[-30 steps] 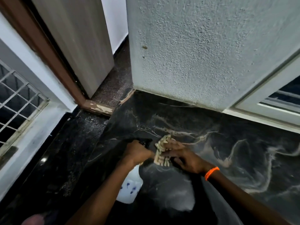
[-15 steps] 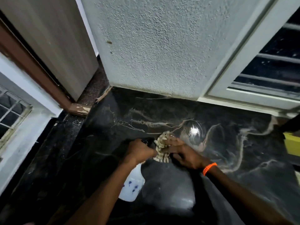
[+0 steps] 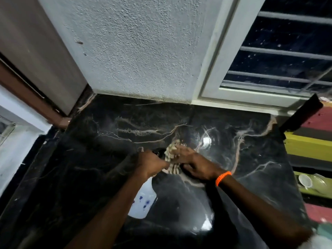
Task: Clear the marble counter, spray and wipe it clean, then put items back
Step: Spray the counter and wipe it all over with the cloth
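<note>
Black marble counter (image 3: 100, 159) with pale veins fills most of the view, and it looks basically cleared already: nothing is sitting on the stone except what the person is holding over it. So my read is that the clearing part is done and we're somewhere in the spray-and-wipe part. Putting stuff back hasn't started as far as I can see (some dishes (image 3: 305, 180) and a striped, colourful surface (image 3: 312, 146) show off the right edge, maybe where things got parked, can't say for sure).

Grip-wise: the left hand (image 3: 150, 163) is closed around the neck of a white spray bottle (image 3: 142, 203) with little blue marks, bottle body hanging down toward the camera, dark nozzle pointing at the cloth. The right hand (image 3: 194, 163), the one with the orange wristband (image 3: 223, 177), has its fingers curled on a bunched pale striped cloth (image 3: 171, 159), held right up against the nozzle. Looks to me like the cloth is getting sprayed or bunched up before a wipe, though I can't tell if the trigger is actually pressed.

Further out there's a rough grey wall (image 3: 140, 51) behind the counter, a barred window (image 3: 280, 56) on the right, and a door frame (image 3: 32, 94) on the left. A bright light reflection sits on the stone just past the cloth.
</note>
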